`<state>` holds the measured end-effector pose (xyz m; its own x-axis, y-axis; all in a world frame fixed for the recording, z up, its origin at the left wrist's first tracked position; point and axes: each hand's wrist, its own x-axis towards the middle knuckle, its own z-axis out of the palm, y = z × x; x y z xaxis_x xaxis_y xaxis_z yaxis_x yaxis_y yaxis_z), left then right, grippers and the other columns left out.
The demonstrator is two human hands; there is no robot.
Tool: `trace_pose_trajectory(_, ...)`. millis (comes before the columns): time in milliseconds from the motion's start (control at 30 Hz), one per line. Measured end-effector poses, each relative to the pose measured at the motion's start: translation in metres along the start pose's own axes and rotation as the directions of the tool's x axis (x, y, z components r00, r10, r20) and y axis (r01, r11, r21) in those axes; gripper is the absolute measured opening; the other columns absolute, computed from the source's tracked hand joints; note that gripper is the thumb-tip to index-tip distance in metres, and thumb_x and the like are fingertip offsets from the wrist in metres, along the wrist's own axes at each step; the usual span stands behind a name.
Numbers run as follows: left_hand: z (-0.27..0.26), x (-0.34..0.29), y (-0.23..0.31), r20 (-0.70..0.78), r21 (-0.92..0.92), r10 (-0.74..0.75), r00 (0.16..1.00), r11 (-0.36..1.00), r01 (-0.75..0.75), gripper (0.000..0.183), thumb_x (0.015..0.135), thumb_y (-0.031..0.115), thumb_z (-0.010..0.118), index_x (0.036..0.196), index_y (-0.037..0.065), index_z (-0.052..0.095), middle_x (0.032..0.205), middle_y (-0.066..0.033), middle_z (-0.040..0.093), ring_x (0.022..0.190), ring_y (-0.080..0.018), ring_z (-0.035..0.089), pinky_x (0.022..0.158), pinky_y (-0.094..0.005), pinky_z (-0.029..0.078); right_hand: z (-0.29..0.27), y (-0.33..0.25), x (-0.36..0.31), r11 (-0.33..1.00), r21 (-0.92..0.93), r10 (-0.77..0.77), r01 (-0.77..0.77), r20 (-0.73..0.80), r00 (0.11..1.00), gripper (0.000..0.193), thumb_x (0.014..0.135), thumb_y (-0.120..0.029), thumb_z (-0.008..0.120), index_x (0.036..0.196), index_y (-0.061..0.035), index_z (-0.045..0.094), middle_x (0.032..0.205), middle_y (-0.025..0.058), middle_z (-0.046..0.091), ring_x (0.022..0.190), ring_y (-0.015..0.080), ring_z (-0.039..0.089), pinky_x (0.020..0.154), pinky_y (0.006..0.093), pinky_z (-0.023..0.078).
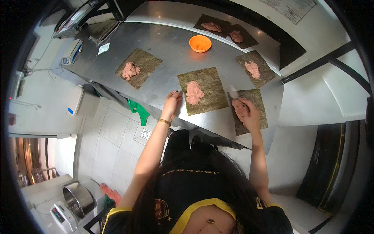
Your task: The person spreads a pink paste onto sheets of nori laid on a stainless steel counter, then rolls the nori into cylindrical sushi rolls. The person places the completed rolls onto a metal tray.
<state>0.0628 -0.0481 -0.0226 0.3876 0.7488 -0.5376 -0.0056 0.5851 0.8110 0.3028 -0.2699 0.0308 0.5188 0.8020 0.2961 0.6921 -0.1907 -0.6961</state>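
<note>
My right hand is closed over the right-hand dark seaweed sheet. From its fingers a small pale, rounded end sticks out, blurred by motion; it looks like a spoon. Pink minced paste lies under and beside that hand. My left hand is curled at the steel table's near edge, just left of the middle seaweed sheet; whether it holds anything is hidden. A lump of pink paste rests on the middle sheet's left half.
Further seaweed sheets with paste lie at left and far right; two more lie beyond the pale strip at the back. An orange bowl stands on the steel table. A scale is at the left.
</note>
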Motion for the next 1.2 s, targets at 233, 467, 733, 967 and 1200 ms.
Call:
trace_pose_trajectory(233,-0.01,0.05,0.003,-0.008,0.383,0.146,0.989,0.914,-0.132,0.013,0.086,0.013,0.064,0.091,0.001,0.065,0.078,-0.0048,0.067,0.063,-0.0097,0.061,0.055,-0.0222,0.049,0.058,-0.068,0.073,0.779,-0.319,-0.312,0.54,0.549,0.775,0.027,0.086,-0.01,0.051,0.111,-0.0109,0.062,0.101,0.0113,0.059,0.101,0.0283,0.057,0.086,0.0422,0.046)
trace_pose_trajectory(467,-0.008,0.057,0.007,-0.05,0.556,0.19,0.981,0.821,-0.131,0.015,0.073,0.003,0.073,0.086,0.0,0.066,0.074,-0.0057,0.068,0.062,-0.0112,0.064,0.056,-0.0245,0.053,0.078,-0.083,0.088,0.622,-0.371,-0.261,0.69,0.732,0.629,0.028,0.086,-0.014,0.048,0.11,-0.0112,0.063,0.102,0.0111,0.06,0.102,0.0276,0.056,0.092,0.0428,0.042)
trace_pose_trajectory(733,-0.012,0.066,-0.005,-0.008,0.469,0.218,0.976,0.863,-0.188,0.022,0.072,0.002,0.073,0.092,-0.003,0.065,0.08,-0.006,0.067,0.064,-0.0105,0.064,0.059,-0.0235,0.053,0.077,-0.068,0.069,0.573,-0.331,-0.291,0.75,0.773,0.564,0.027,0.084,-0.012,0.05,0.107,-0.0085,0.063,0.099,0.0091,0.06,0.099,0.0246,0.056,0.09,0.0393,0.044)
trace_pose_trajectory(967,-0.008,0.051,-0.004,-0.012,0.54,0.391,0.92,0.778,-0.323,0.03,0.072,0.004,0.071,0.1,-0.004,0.063,0.085,-0.0073,0.07,0.072,-0.0109,0.066,0.066,-0.0238,0.054,0.058,-0.064,0.046,0.518,-0.342,-0.46,0.784,0.661,0.592,0.032,0.083,-0.011,0.05,0.112,-0.0065,0.06,0.098,0.0064,0.056,0.096,0.0225,0.054,0.087,0.0369,0.043)
trace_pose_trajectory(1200,-0.011,0.055,-0.015,0.002,0.416,0.372,0.928,0.844,-0.339,0.033,0.076,0.001,0.067,0.108,-0.005,0.059,0.094,-0.0093,0.069,0.078,-0.0136,0.066,0.067,-0.0247,0.053,0.045,-0.061,0.045,0.734,-0.362,-0.317,0.575,0.566,0.761,0.044,0.081,-0.002,0.049,0.123,-0.0136,0.058,0.1,0.0069,0.054,0.098,0.0242,0.054,0.083,0.0381,0.047)
